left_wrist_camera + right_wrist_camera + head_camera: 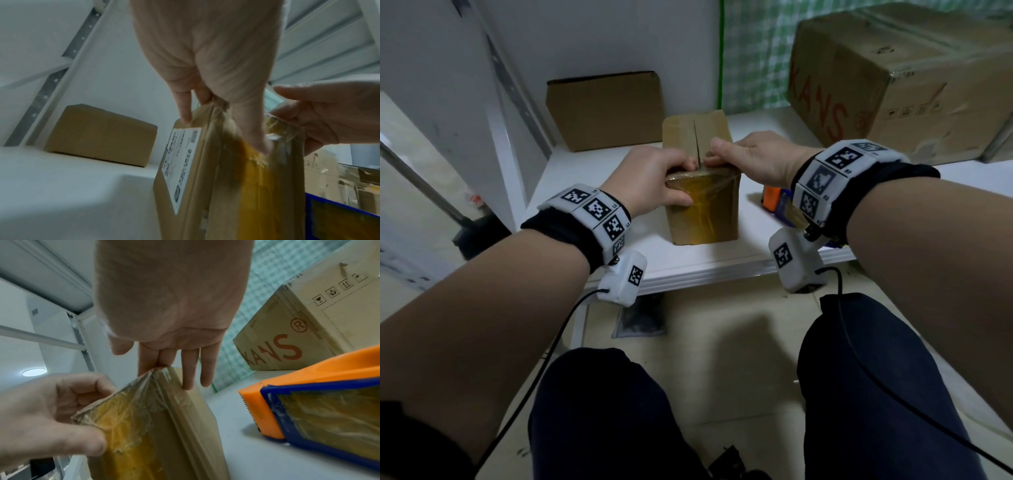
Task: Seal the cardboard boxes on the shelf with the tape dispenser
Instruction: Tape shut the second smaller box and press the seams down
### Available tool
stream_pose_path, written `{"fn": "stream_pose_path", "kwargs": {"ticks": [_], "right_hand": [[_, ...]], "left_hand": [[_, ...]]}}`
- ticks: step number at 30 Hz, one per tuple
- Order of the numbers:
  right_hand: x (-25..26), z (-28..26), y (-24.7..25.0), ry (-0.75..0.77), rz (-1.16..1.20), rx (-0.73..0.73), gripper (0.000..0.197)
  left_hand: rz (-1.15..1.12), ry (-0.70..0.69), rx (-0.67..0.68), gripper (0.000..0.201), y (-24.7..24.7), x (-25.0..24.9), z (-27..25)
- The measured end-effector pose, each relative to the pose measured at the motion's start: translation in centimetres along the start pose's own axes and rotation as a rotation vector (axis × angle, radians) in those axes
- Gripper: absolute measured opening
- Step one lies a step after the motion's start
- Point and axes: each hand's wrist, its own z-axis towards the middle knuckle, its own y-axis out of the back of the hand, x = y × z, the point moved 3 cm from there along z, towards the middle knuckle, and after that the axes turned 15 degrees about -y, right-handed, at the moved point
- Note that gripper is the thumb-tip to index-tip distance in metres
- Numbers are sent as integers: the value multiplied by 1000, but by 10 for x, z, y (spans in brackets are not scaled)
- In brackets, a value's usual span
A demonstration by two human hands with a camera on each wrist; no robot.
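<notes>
A small cardboard box [705, 216] stands upright near the front of the white shelf [722, 263], with yellowish clear tape over its near face and top front edge. Its top flaps meet in a seam that runs away from me. My left hand [674, 181] grips the box's top front edge at the left, thumb on the taped face, fingers curled on top. My right hand [722, 154] lies on the right flap with straight fingers [187, 369] pressing it down. The orange and blue tape dispenser [308, 394] lies on the shelf right of the box, untouched.
A plain brown box [606, 109] stands against the back wall at the left. A large carton [893, 85] with red lettering fills the right back of the shelf. A shelf upright [500, 144] rises at the left. My knees are below the shelf edge.
</notes>
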Motion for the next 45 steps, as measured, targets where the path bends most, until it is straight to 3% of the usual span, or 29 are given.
{"fn": "stream_pose_path", "kwargs": {"ticks": [2, 6, 9, 16, 19, 25, 33, 38, 42, 45], "right_hand": [[0, -2, 1, -2, -3, 4, 64], [-2, -3, 0, -1, 3, 7, 64], [-4, -1, -1, 0, 29, 3, 63], [-8, 6, -3, 15, 131, 30, 61], [-8, 3, -3, 5, 195, 52, 62], [-9, -2, -4, -23, 375, 88, 56], [-11, 2, -6, -11, 456, 102, 50], [-9, -6, -4, -5, 397, 67, 56], [-7, -12, -4, 92, 121, 19, 55], [-12, -8, -11, 147, 88, 19, 51]], "left_hand": [[34, 36, 17, 49, 3, -2, 4], [79, 139, -166, 43, -5, -8, 11], [107, 129, -235, 39, -21, -8, 11], [232, 45, -145, 42, -30, -10, 10], [224, 83, -100, 48, -28, -11, 12], [128, 269, -207, 52, -24, -23, 25], [145, 229, -136, 44, -31, -25, 25], [157, 188, -111, 51, -27, -26, 21], [172, 129, -30, 53, -12, -14, 17], [109, 225, 20, 67, -7, 2, 7]]}}
